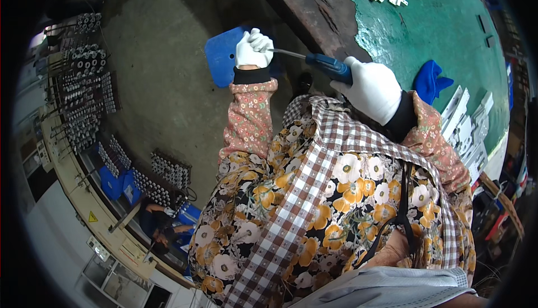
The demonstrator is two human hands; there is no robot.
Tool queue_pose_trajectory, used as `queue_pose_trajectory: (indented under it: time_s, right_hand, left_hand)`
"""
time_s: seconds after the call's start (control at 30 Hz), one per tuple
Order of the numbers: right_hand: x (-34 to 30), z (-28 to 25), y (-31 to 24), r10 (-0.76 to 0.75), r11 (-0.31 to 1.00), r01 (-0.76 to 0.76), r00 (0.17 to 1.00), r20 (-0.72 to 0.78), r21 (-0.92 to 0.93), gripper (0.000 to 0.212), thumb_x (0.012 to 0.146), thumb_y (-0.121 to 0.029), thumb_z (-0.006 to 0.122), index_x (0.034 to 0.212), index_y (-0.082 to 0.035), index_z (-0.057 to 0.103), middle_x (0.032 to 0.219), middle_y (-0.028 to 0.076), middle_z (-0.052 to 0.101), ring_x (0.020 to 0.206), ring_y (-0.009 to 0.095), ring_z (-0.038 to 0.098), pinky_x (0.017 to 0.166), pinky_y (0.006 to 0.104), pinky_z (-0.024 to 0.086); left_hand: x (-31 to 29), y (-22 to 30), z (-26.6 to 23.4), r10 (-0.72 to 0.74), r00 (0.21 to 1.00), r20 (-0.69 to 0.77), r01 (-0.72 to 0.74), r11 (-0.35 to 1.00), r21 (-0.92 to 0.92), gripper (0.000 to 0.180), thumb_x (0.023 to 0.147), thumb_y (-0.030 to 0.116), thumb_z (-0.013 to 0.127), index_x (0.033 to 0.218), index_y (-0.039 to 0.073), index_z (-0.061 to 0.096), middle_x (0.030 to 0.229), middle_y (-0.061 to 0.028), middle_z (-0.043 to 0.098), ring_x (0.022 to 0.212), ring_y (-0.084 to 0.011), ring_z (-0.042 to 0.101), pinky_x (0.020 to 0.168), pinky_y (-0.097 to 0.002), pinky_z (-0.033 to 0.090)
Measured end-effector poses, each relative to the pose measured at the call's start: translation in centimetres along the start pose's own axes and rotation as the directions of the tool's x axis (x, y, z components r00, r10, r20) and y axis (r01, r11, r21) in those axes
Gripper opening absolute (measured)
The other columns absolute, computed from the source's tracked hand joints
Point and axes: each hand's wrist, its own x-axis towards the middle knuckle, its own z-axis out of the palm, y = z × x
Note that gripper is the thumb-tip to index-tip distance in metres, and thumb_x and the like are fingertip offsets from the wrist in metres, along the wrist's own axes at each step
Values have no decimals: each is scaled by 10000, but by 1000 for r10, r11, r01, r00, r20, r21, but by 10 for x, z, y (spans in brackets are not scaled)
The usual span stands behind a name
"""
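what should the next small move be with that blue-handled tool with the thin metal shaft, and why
Probably loosen the curled, white-gloved left hand slightly to check the tip: the shaft of the blue-handled tool runs up to those fingers and I cannot make out its end, while the white-gloved right hand already grips the handle.

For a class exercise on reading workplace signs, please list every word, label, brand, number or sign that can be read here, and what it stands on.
No words, brands or numbers can be read.
Yellow triangle sign, on the beige frame at lower left: its mark is too small to read.
Control panel: any markings are too small.
Tool in the right hand: no lettering can be made out.
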Motion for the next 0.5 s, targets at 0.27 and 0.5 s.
queue_pose_trajectory:
  time_s: [0.27,0.5]
  right_hand:
    - [-14,-5,1,159,986,-153,983,-88,64,258,746,-273,690,842,-61,579,614,134,599,603,334,620,560,429,492]
    - [-80,-10,44,292,888,-277,956,18,367,283,749,-257,694,901,-55,566,695,192,606,696,381,610,622,455,470]
  left_hand:
    - [27,-25,5,26,992,-126,-33,998,-58,346,945,250,395,621,133,424,468,37,301,386,-89,320,406,-232,250]
    - [45,-96,25,-311,947,-83,280,672,686,529,908,594,366,850,94,528,467,43,295,367,-93,263,335,-244,228]
